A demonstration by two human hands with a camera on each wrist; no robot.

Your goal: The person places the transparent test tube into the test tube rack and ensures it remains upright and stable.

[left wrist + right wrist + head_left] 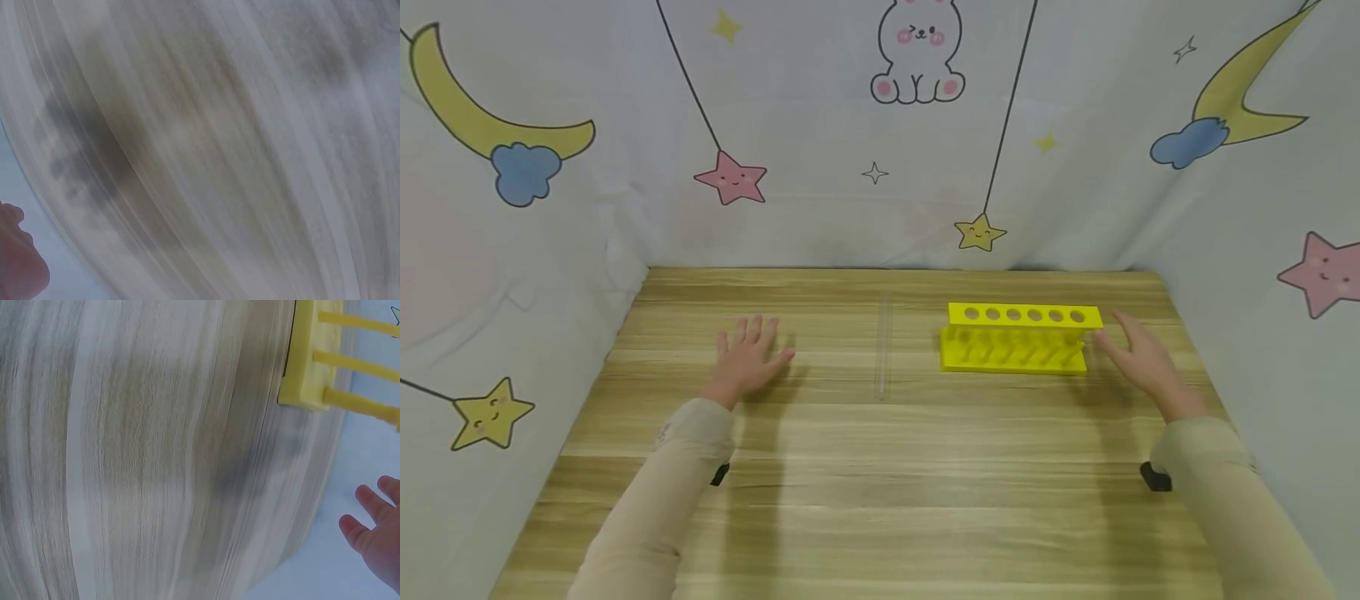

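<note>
A yellow test tube rack (1021, 317) stands on the right half of the table, its top plate pierced by a row of round holes and its base set with pegs. My right hand (1142, 358) is beside the rack's right end, its thumb close to the top plate's corner and nothing held. In the right wrist view, the fingertips (354, 529) show apart from the rack's base (306, 390). My left hand (747, 364) is over the left side of the table, fingers spread, holding nothing. Between the hands lies a thin, clear tube (882, 346), pointing away from me.
The wood-grain table (925, 500) ends at the back against a white curtain (820, 225) printed with stars, moons and a bear. The same cloth hangs along both sides. Black bands show at both sleeves.
</note>
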